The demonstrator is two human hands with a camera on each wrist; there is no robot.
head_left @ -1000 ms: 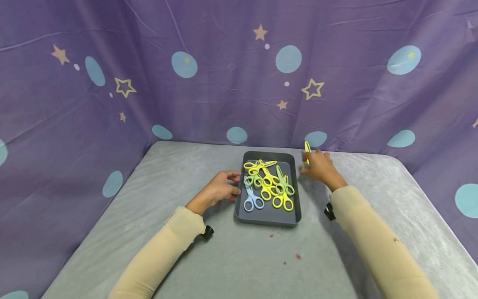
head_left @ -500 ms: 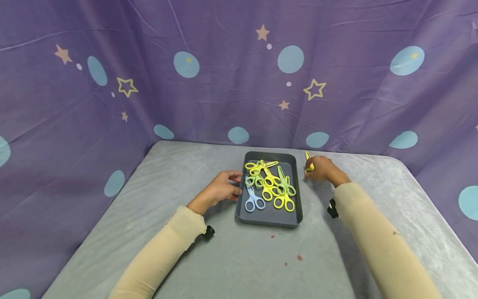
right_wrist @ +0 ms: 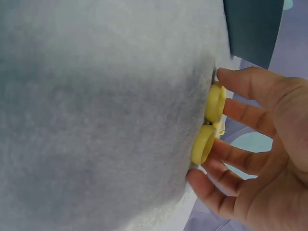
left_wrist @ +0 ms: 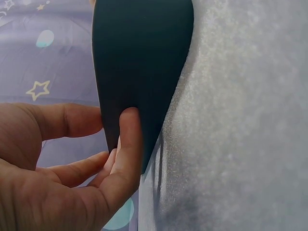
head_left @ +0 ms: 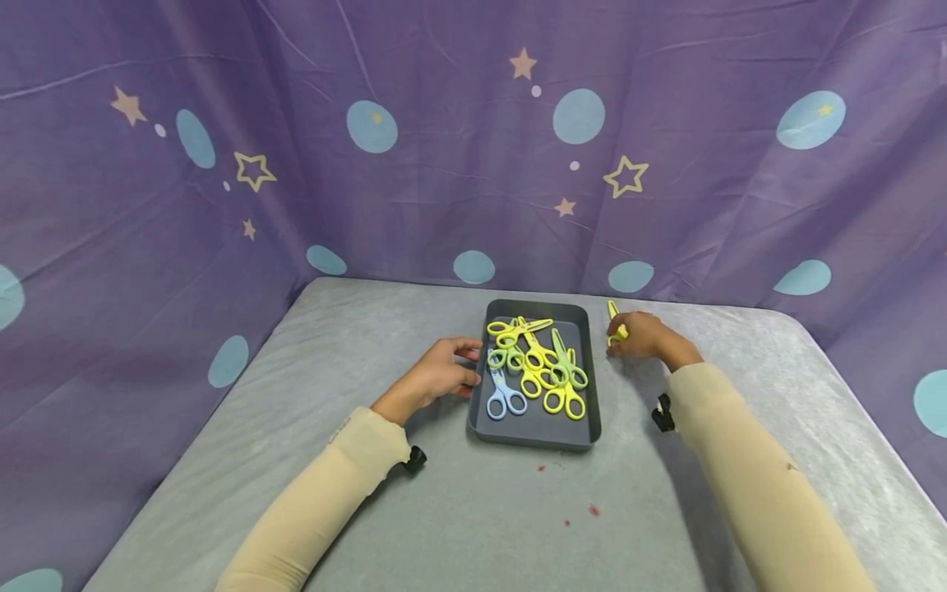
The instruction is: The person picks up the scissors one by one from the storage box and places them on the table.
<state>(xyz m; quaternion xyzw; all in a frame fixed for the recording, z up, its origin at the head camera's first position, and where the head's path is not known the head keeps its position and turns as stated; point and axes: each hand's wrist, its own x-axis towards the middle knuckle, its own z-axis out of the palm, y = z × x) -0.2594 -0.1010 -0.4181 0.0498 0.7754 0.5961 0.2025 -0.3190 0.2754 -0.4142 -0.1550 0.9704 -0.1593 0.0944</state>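
A dark grey tray [head_left: 533,436] holds several pairs of scissors, mostly yellow, with green pairs [head_left: 558,349] among them and a blue pair [head_left: 505,396] at its near left. My left hand [head_left: 436,374] rests at the tray's left wall, fingers gently bent. In the left wrist view one fingertip touches the outer wall and another finger meets the rim. Right of the tray, yellow scissors [head_left: 616,335] lie on the table, blades pointing away. My right hand [head_left: 644,335] is over them. The right wrist view shows its fingers spread about the handle rings [right_wrist: 209,122], thumb beside the upper ring.
A grey cloth [head_left: 414,526] covers the table, with small red marks [head_left: 594,510] in front of the tray. A purple curtain [head_left: 444,205] with stars and blue ovals hangs behind and along the sides. A black strap piece [head_left: 663,413] shows under the right sleeve.
My right hand has come lower and nearer, bringing the yellow scissors from a raised position down to the table. Over the last half second it hardly moves. My left hand stays at the tray.
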